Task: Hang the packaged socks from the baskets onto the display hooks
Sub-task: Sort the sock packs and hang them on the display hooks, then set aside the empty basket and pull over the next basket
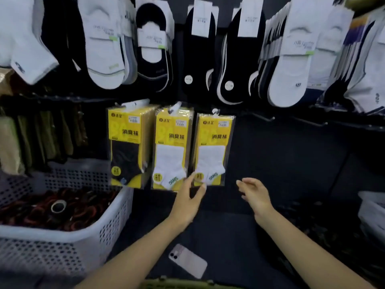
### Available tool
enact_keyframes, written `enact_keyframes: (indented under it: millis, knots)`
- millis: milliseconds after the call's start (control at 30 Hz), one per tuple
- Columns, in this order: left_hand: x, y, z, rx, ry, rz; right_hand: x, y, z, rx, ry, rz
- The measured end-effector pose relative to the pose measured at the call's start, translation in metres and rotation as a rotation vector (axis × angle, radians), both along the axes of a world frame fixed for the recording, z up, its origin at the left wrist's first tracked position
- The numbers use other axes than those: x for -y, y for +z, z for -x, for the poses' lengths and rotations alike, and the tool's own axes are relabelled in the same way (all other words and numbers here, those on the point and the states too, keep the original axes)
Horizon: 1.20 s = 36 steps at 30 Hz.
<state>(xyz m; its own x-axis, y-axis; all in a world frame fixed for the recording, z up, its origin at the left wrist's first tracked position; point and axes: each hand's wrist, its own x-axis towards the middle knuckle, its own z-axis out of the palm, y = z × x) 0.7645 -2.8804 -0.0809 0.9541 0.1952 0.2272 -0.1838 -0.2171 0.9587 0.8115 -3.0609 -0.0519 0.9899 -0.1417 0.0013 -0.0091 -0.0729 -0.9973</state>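
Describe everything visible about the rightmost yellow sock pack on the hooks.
The rightmost yellow pack is a clear plastic sleeve with a yellow printed card and white ankle socks showing through. It hangs roughly upright by a white hanger tab, beside a matching pack. The left hand touches its lower left corner.

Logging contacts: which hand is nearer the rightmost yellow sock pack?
Left. The left hand has fingertips at the bottom left corner of the pack; the right hand is open, apart, to its lower right.
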Motion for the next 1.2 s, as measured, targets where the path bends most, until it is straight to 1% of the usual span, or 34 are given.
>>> enact_keyframes:
  millis: [67,133,233,300,367,500,567,633,667,767,833,967,1000,1067,1100,1133,1200]
  knots:
    - [0.007,-0.053,0.026,-0.147,-0.052,0.015,0.02,-0.054,0.027,-0.127,0.117,0.122]
    - [0.02,-0.104,0.053,-0.309,-0.115,0.041,0.041,-0.11,0.055,-0.298,0.18,0.289]
    - [0.043,-0.162,0.086,-0.447,-0.115,0.082,0.072,-0.181,0.088,-0.504,0.267,0.512]
    - [0.057,-0.191,0.104,-0.504,-0.118,0.055,0.085,-0.212,0.103,-0.629,0.34,0.633]
    - [0.068,-0.213,0.121,-0.571,-0.147,0.007,0.087,-0.231,0.116,-0.73,0.372,0.644]
    - [0.074,-0.242,0.148,-0.672,-0.277,-0.006,0.08,-0.253,0.125,-0.685,0.414,0.623]
    - [0.068,-0.25,0.163,-0.751,-0.356,0.023,0.07,-0.255,0.125,-0.766,0.42,0.504]
    - [0.058,-0.257,0.181,-0.788,-0.367,0.061,0.052,-0.255,0.13,-0.844,0.44,0.307]
    - [0.05,-0.259,0.189,-0.785,-0.351,0.052,0.037,-0.251,0.136,-0.866,0.49,0.226]
    - [0.012,-0.256,0.212,-0.723,-0.283,0.034,-0.02,-0.254,0.153,-0.871,0.623,0.109]
    - [-0.025,-0.253,0.221,-0.687,-0.205,0.02,-0.068,-0.26,0.16,-0.865,0.634,0.0]
    - [-0.094,-0.247,0.239,-0.676,0.047,-0.007,-0.165,-0.269,0.179,-0.872,0.633,-0.316]
    - [-0.105,-0.244,0.241,-0.644,0.11,-0.025,-0.182,-0.27,0.183,-0.869,0.637,-0.363]
    - [-0.118,-0.236,0.237,-0.548,0.225,-0.122,-0.203,-0.269,0.187,-0.858,0.648,-0.383]
    - [-0.119,-0.231,0.232,-0.512,0.241,-0.166,-0.205,-0.266,0.187,-0.853,0.648,-0.375]
    - [-0.116,-0.226,0.225,-0.497,0.224,-0.191,-0.2,-0.263,0.185,-0.844,0.645,-0.367]
    - [-0.099,-0.22,0.21,-0.493,0.143,-0.169,-0.17,-0.254,0.175,-0.807,0.608,-0.326]
